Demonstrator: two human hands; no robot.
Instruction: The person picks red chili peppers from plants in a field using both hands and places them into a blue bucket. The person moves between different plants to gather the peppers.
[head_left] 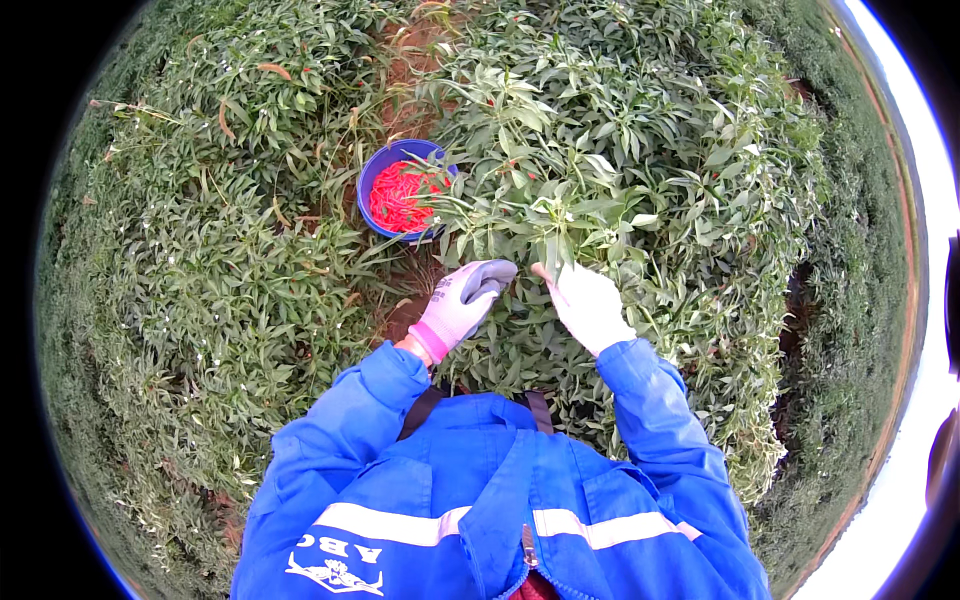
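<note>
My left hand (465, 303), in a pinkish-white glove with a grey palm, is held over the chili plants (600, 160). Its fingers curl inward, and what they hold, if anything, is hidden. To its right, my right hand (588, 308) wears a whitish glove and reaches into a leafy top. Its thumb points toward the left hand and the fingers bend in against the leaves; whatever lies between them cannot be made out. Beyond the left hand, a blue bucket (369, 212) holds many picked red chilies (403, 197).
Dense green plants (220, 270) spread on both sides. A narrow strip of reddish soil (408, 75) runs between the rows, with the bucket standing in it. Leaves overhang the bucket's right rim. A few brownish grass heads (274, 71) stick up at the left.
</note>
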